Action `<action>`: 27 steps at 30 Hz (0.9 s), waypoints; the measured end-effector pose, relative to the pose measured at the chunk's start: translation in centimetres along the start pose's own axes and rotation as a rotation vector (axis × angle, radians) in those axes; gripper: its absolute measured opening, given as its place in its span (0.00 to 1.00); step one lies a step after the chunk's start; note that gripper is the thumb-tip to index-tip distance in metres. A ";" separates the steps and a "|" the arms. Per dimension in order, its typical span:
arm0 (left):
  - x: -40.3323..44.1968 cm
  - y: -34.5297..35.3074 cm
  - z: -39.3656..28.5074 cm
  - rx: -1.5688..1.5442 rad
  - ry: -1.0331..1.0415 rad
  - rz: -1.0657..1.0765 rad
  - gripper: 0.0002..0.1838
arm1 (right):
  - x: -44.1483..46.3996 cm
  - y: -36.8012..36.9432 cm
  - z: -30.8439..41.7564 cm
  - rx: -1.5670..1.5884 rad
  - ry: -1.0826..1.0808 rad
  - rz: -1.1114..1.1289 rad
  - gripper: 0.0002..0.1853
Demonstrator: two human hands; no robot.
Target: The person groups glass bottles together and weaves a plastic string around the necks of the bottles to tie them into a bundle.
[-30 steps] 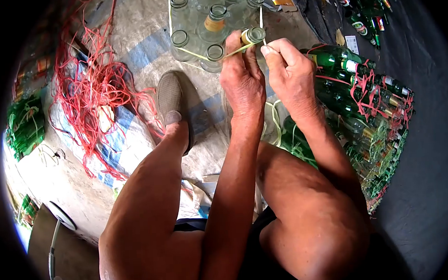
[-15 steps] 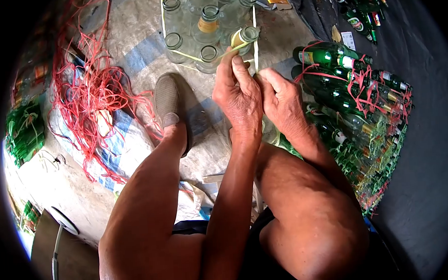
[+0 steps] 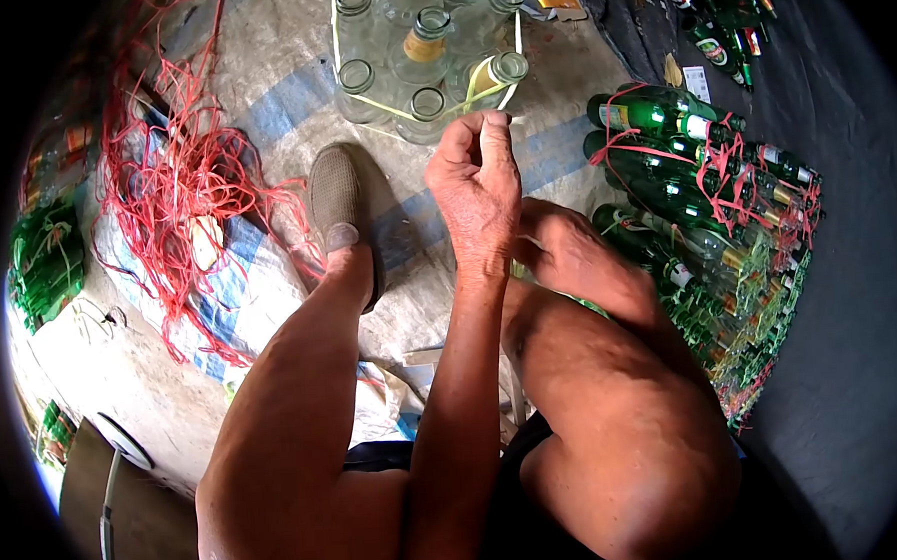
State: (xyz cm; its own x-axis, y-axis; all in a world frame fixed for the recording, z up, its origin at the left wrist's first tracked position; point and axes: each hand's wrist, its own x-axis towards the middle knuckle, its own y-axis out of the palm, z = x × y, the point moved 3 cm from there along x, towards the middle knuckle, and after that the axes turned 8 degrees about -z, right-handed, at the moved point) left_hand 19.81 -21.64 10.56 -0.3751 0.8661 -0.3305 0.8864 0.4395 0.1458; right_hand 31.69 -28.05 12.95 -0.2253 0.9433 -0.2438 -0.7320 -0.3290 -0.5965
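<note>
- The ground in the head view is pale sheeting with blue stripes; a dark sheet spreads along the right.
- A red string heap lies left of 1 shoe; tied green bottles lie on the right.
- Clear bottles stand grouped at the top, pale string around them.
- The left hand pinches that string near the bottles.
- The right hand is beside the left wrist, fingers partly hidden; I cannot tell its grip.

Strap was pale yellow; front bottles colourless, one label orange. Twine was red, shoe olive-brown. Floor sheet was greyish, blue-banded. Right-side bottles were green.
</note>
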 end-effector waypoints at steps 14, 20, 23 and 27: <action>0.6 -1.3 -0.4 0.274 0.343 -0.278 0.08 | 12.7 -7.3 8.5 -0.493 -0.642 -0.194 0.07; 0.6 -1.7 -0.7 0.324 0.365 -0.356 0.05 | 15.1 -5.4 7.8 -0.737 -0.484 0.176 0.08; 0.6 -1.6 -0.4 0.316 0.360 -0.385 0.05 | 16.5 -5.3 7.3 -0.716 -0.436 0.275 0.08; 0.8 -1.7 0.1 0.270 0.273 -0.394 0.06 | 17.3 -5.3 7.3 -0.604 -0.378 0.299 0.08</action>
State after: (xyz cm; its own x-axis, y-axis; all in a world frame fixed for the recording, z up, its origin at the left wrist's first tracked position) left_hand 18.01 -21.76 9.92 -0.7177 0.6944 -0.0528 0.6893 0.6975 -0.1961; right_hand 26.96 -9.63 17.50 -0.6423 0.7254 -0.2475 -0.1517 -0.4369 -0.8866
